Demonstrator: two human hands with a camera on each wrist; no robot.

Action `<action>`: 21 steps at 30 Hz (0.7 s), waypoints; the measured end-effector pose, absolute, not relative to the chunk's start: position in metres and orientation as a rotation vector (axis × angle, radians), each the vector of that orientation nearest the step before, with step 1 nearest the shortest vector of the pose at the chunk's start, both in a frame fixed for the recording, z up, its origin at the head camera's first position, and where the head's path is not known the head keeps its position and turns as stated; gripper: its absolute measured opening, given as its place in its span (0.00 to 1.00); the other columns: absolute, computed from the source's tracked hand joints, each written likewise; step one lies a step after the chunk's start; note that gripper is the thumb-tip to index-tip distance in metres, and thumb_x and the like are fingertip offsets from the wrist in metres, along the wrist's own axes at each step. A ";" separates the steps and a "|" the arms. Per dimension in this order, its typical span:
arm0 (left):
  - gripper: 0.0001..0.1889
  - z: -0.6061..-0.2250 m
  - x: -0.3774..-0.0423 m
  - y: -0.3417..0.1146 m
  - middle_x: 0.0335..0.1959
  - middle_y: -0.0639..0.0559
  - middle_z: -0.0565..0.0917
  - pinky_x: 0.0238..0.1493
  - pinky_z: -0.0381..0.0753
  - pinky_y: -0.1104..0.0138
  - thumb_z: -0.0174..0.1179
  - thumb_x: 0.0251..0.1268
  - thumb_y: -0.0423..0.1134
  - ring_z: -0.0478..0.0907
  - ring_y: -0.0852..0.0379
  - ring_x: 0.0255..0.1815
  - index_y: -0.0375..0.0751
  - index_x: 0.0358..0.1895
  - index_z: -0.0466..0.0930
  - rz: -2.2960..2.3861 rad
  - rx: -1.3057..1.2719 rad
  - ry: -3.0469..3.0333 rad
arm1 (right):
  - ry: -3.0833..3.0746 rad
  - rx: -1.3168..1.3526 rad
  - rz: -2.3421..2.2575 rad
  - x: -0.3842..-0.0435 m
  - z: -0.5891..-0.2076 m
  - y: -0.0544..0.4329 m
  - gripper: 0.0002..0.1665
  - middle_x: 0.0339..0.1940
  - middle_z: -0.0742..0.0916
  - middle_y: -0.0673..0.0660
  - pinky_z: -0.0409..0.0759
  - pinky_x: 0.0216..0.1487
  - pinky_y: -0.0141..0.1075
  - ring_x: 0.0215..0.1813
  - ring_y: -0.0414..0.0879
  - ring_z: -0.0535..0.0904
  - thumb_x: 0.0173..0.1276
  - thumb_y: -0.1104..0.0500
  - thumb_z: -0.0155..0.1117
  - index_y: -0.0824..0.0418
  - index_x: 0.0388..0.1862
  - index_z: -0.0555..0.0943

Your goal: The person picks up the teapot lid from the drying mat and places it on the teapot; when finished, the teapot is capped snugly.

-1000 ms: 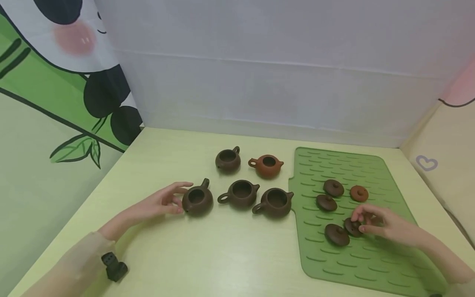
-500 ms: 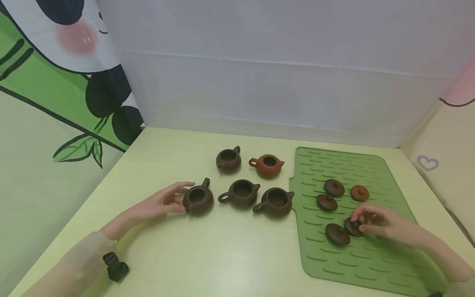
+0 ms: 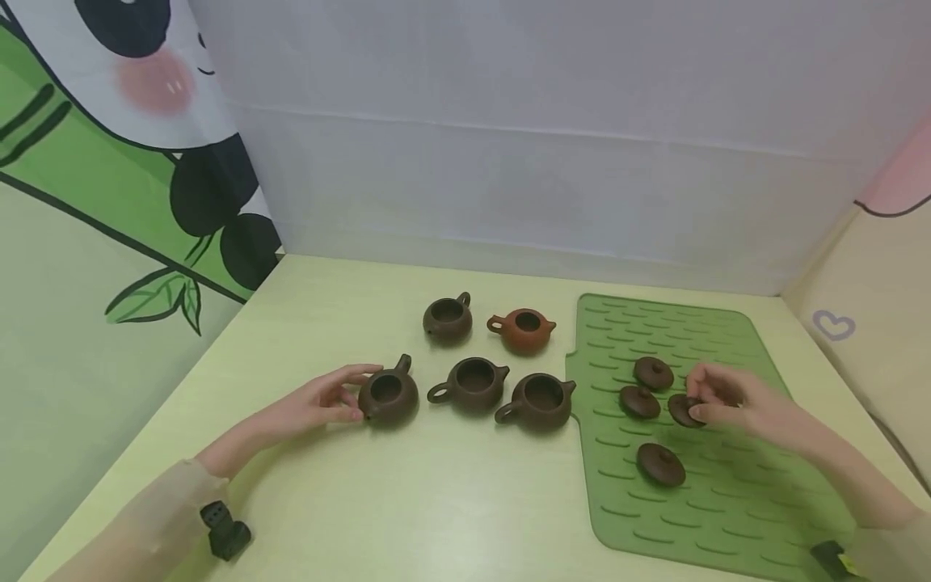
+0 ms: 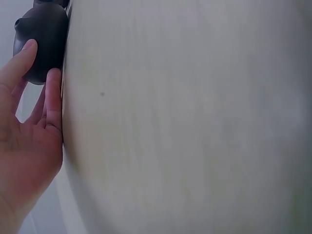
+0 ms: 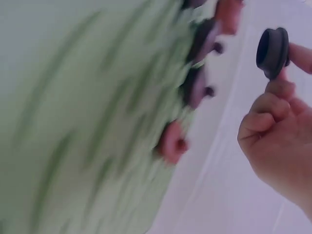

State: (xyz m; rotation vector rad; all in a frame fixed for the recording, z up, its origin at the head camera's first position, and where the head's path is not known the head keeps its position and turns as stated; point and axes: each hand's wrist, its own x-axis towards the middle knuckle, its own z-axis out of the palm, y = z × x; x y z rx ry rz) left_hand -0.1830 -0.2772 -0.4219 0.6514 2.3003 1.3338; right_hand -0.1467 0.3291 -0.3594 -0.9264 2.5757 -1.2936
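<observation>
On the tabletop (image 3: 436,501), five teapots are seen with uncovered mouths and dark inner walls: the red teapot (image 3: 527,334) and a dark teapot (image 3: 447,327) nearer to the back edge, two brown teapots (image 3: 476,394) (image 3: 545,411) in front, and the leftmost teapot (image 3: 396,410), held at its side between the thumb and fingers of the left hand (image 3: 316,406). By the right hand (image 3: 756,412), a dark lid (image 3: 682,411) is pinched above the green mat (image 3: 625,517) toward the right edge, on which three other lids (image 3: 653,373) (image 3: 640,402) (image 3: 662,466) and a red lid (image 5: 173,144) are laid.
</observation>
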 end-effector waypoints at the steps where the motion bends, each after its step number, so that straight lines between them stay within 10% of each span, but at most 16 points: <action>1: 0.36 -0.422 -0.183 -0.277 0.70 0.32 0.67 0.51 0.78 0.71 0.62 0.67 0.38 0.82 0.58 0.46 0.51 0.77 0.57 1.336 0.652 2.299 | 2.594 -0.919 -1.299 -0.147 -0.355 0.323 0.10 0.22 0.71 0.51 0.70 0.25 0.35 0.24 0.43 0.67 0.66 0.73 0.60 0.60 0.39 0.72; 21: 0.35 -0.434 -0.187 -0.277 0.66 0.35 0.74 0.41 0.80 0.70 0.65 0.65 0.36 0.84 0.60 0.42 0.47 0.75 0.63 1.433 0.639 2.328 | 2.562 -0.886 -1.472 -0.163 -0.322 0.199 0.08 0.21 0.71 0.48 0.68 0.28 0.34 0.22 0.41 0.65 0.67 0.67 0.63 0.59 0.40 0.74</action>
